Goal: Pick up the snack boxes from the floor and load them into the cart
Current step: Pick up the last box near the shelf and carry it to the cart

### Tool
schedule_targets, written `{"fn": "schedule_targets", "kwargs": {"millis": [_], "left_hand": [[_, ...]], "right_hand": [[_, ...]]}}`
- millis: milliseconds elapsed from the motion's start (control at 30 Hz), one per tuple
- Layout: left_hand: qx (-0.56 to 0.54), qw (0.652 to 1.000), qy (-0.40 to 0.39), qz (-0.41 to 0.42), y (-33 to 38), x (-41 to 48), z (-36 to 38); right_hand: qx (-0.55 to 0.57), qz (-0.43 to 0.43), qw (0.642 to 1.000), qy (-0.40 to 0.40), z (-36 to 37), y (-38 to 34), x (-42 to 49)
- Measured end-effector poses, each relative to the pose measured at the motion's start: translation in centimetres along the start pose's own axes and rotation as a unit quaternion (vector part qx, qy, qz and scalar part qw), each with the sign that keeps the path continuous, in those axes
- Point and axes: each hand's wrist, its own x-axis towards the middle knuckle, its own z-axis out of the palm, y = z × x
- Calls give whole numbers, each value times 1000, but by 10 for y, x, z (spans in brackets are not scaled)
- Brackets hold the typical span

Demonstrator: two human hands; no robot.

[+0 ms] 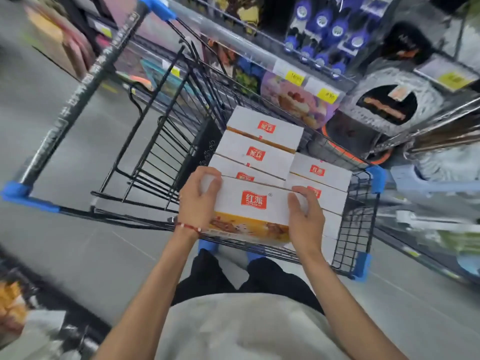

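Observation:
A white snack box with a red logo and an orange food picture on its near side is held over the near end of the black wire cart. My left hand grips its left end, fingers curled over the top. My right hand grips its right end. Several identical white boxes lie packed in rows inside the cart, just beyond and to the right of the held one.
The cart has blue corner bumpers and a folded child seat on its left side. Store shelves with packaged goods and yellow price tags stand right behind it. Grey floor lies to the left. My legs are below the cart.

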Motion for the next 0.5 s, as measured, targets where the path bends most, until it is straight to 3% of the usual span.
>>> {"fn": "schedule_targets", "kwargs": {"millis": [167, 267, 500], "left_hand": [[-1, 996, -86, 10, -3, 31, -12], [-7, 992, -122, -10, -17, 45, -18], [-62, 959, -176, -213, -44, 45, -16]], "right_hand": [[28, 42, 997, 50, 24, 1, -24], [53, 88, 994, 27, 36, 0, -30], [-8, 126, 990, -56, 51, 24, -23]]}}
